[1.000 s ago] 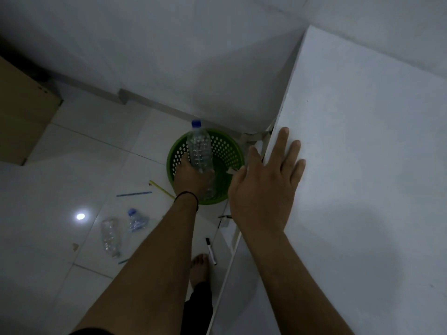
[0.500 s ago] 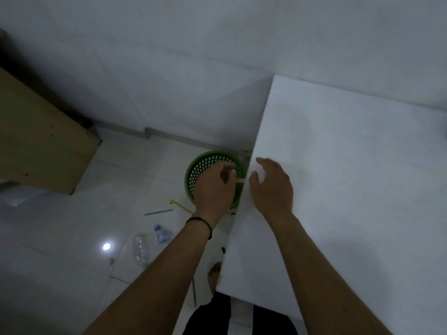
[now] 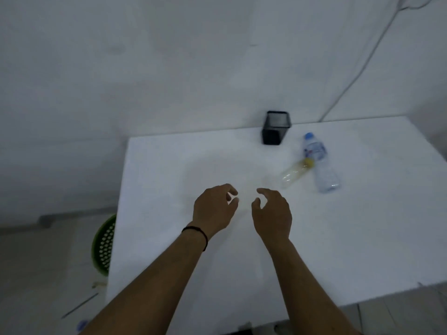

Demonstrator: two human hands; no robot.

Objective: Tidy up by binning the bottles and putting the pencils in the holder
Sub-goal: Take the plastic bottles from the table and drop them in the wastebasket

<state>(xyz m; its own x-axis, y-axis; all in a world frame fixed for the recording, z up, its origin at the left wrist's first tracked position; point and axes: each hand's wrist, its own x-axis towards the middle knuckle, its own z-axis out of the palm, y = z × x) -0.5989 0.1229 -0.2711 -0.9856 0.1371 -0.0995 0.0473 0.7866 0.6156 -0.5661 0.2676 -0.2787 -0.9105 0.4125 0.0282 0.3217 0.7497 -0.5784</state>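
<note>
While both hands hover empty over the bench (image 3: pixel 169 165) middle, left hand (image 3: pixel 214 209) and right hand (image 3: pixel 272 212) each keep a loose, spread grip, since the two bottles, clear (image 3: pixel 320 163) and yellow-capped (image 3: pixel 294 175), lie near the far right corner beside the holder (image 3: pixel 275 128). A second ago my left held a bottle over the green bin (image 3: pixel 105 243), now at the bench's left edge.
</note>
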